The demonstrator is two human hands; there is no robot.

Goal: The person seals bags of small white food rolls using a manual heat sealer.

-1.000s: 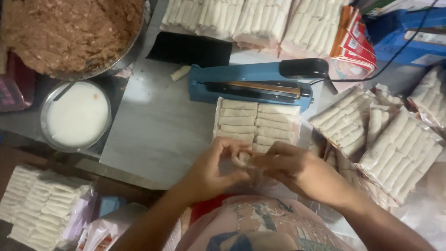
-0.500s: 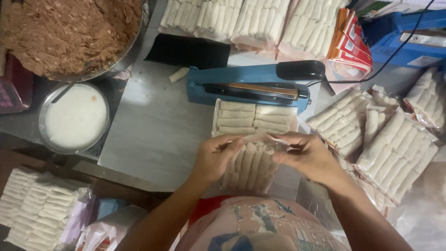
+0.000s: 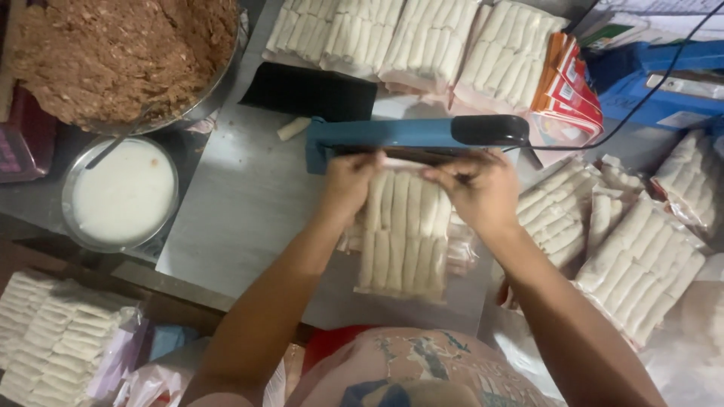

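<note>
A clear plastic bag of pale spring rolls [image 3: 402, 234] lies on the grey table [image 3: 234, 218], its open top edge laid into the blue heat sealer [image 3: 392, 136]. My left hand [image 3: 348, 183] pinches the bag's top left corner. My right hand [image 3: 475, 188] grips the top right corner, just under the sealer's black handle [image 3: 489, 130]. Another bag of rolls lies partly hidden beneath the held one.
A big metal bowl of brown minced filling [image 3: 113, 53] and a smaller bowl of white liquid [image 3: 121, 194] stand at the left. Sealed roll packs lie stacked at the back [image 3: 422, 38], the right [image 3: 641, 264] and lower left [image 3: 53, 339]. One loose roll [image 3: 292, 128] lies by the sealer.
Both hands lifted the bag of rolls from near my body and carried it forward, so that its top edge now sits in the sealer.
</note>
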